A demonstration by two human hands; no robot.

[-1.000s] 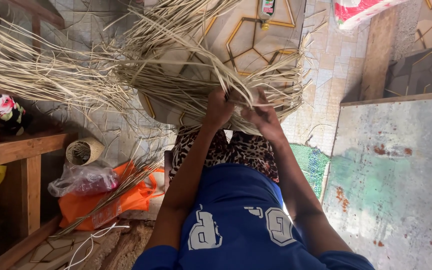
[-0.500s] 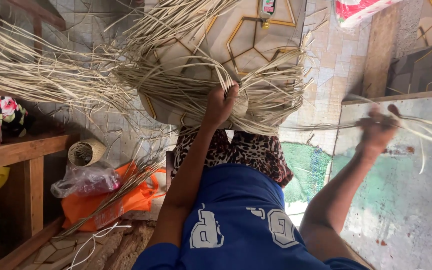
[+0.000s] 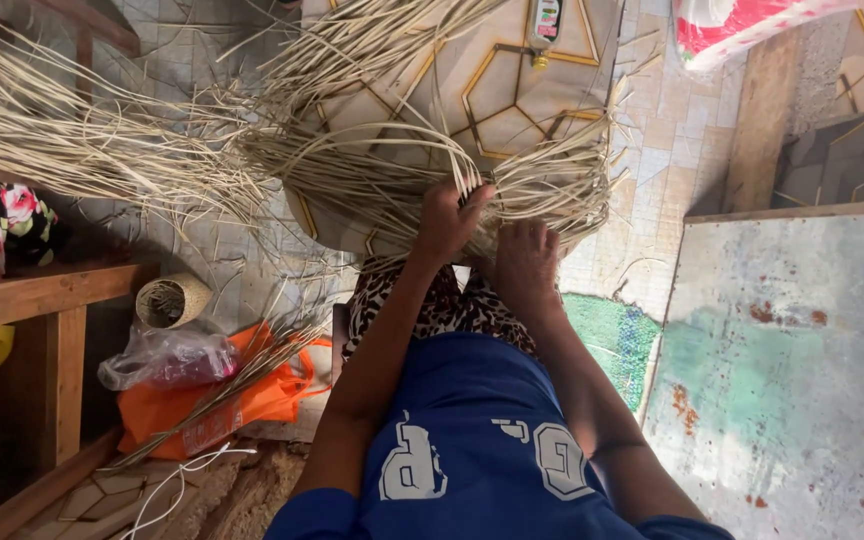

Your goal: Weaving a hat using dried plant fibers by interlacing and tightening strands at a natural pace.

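A partly woven piece of pale straw strips (image 3: pixel 552 185) rests on my lap, its loose ends fanning out to both sides. My left hand (image 3: pixel 449 215) grips a few strips at the middle of the weave, fingers curled around them. My right hand (image 3: pixel 525 262) lies just beside it, fingers pressed down into the strips at the weave's near edge. More long loose strips (image 3: pixel 72 140) spread away to the left over the tiled floor.
A wooden bench (image 3: pixel 22 300) stands at the left with a small woven cone (image 3: pixel 170 300) beside it. An orange bag (image 3: pixel 252 400) and a clear plastic bag (image 3: pixel 167 357) lie near my left knee. A weathered painted board (image 3: pixel 802 370) fills the right.
My right hand, which had swung far out to the right pulling a strip, has come back to the weave beside my left hand. The left hand stayed in place.
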